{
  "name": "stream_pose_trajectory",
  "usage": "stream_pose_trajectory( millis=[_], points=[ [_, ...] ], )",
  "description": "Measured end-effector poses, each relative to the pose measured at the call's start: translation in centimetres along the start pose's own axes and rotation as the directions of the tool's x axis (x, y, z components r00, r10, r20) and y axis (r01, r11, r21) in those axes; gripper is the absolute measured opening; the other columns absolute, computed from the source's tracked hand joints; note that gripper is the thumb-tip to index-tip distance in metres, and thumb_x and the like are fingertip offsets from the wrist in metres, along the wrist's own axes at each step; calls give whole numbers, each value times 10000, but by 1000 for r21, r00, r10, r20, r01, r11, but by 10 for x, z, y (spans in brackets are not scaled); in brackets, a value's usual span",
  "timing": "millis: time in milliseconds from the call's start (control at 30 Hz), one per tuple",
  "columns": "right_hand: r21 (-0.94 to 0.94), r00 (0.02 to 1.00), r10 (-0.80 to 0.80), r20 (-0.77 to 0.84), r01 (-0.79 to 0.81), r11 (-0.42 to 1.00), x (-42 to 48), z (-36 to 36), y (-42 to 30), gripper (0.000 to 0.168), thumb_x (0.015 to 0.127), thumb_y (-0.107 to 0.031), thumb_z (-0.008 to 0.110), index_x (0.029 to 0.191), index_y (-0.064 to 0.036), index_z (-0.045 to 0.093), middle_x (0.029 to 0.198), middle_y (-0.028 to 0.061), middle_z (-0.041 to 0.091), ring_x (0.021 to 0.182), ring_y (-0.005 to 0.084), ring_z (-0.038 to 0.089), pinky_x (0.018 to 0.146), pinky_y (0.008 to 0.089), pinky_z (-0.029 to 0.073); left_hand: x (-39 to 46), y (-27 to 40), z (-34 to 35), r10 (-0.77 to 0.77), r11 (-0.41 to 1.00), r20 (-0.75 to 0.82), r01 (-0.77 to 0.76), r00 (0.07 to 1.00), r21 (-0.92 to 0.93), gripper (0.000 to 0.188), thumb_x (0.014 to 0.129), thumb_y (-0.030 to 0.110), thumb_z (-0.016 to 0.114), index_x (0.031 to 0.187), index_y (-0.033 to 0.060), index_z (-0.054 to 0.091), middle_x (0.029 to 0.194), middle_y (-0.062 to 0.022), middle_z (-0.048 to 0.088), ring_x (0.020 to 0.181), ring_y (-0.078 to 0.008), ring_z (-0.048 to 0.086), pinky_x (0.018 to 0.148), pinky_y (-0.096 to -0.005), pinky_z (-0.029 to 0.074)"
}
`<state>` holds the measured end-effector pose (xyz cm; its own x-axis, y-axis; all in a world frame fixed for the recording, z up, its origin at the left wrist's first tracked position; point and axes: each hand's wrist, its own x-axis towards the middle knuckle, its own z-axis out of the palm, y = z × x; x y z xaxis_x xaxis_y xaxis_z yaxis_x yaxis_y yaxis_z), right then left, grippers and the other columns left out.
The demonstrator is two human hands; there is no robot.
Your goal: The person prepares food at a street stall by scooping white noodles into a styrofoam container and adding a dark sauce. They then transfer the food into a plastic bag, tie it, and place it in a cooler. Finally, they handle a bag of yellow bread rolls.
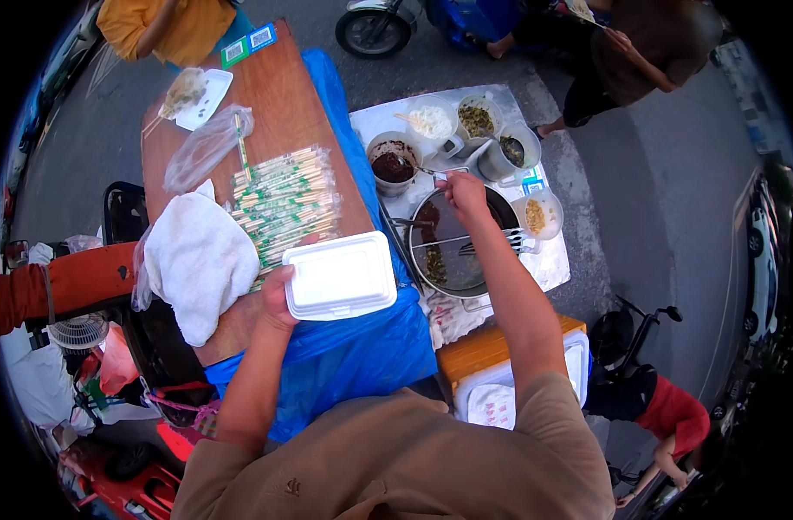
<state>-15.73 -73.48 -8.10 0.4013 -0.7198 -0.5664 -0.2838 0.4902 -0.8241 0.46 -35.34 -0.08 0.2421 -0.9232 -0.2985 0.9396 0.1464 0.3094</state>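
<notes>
My left hand point(280, 290) holds a white foam takeaway box point(340, 275) by its left side, lid uppermost, over the near edge of the wooden table. With my right hand point(462, 195) I grip the handle of a metal spoon point(433, 173), whose bowl end dips into a tub of dark red-brown sauce point(394, 168). Beneath my right forearm is a round metal pot point(453, 273) split by a divider, holding liquid with dark and greenish bits. Slotted utensils point(510, 240) rest across its right side; part of the pot is hidden by my arm.
On the wooden table point(276, 97) lie many wrapped chopsticks point(286, 201), a white towel point(198, 260), a clear plastic bag point(208, 146) and an opened foam box point(204, 101). More tubs of toppings point(479, 120) stand beyond the pot. People point(636, 58) and a motorbike wheel point(373, 32) are nearby.
</notes>
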Motion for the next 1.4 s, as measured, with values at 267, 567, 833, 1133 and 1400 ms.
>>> stream_pose_trajectory(
  millis=[267,567,833,1133,1400],
  points=[
    [78,998,-53,35,50,996,-28,-10,-16,300,968,-77,543,1234,16,645,938,94,750,587,72,549,500,221,411,24,38,16,231,973,-17,-231,973,0,687,1008,416,570,1550,36,388,1558,-220,446,1415,-401,456,1195,-528,349],
    [83,963,-269,1,268,960,-92,-11,-84,284,1033,-168,583,1251,-8,670,954,80,755,597,71,583,512,211,442,66,81,39,228,973,113,-221,967,-70,837,970,719,445,1546,112,422,1553,-192,466,1399,-427,479,1020,-651,487],
    [-232,710,-700,74,695,680,-194,35,-111,267,1025,-99,593,1257,12,667,954,113,766,657,103,682,583,245,533,90,73,58,218,969,149,-195,964,-155,933,948,772,410,1599,111,316,1607,-181,396,1447,-439,416,1122,-685,367],
    [-506,31,-914,404,840,-195,-209,64,-99,350,876,66,685,1220,3,698,916,147,765,708,221,747,635,299,579,96,62,63,216,964,110,-194,970,-183,896,968,740,397,1589,97,338,1600,-170,408,1447,-427,418,1136,-675,357],
    [-285,553,-828,94,812,510,-218,64,-90,254,1022,-74,613,1249,25,669,961,133,764,725,153,722,636,286,577,92,64,60,234,962,144,-208,961,-177,906,988,738,356,1581,54,325,1589,-199,409,1439,-437,423,1139,-645,377]
  ],
)
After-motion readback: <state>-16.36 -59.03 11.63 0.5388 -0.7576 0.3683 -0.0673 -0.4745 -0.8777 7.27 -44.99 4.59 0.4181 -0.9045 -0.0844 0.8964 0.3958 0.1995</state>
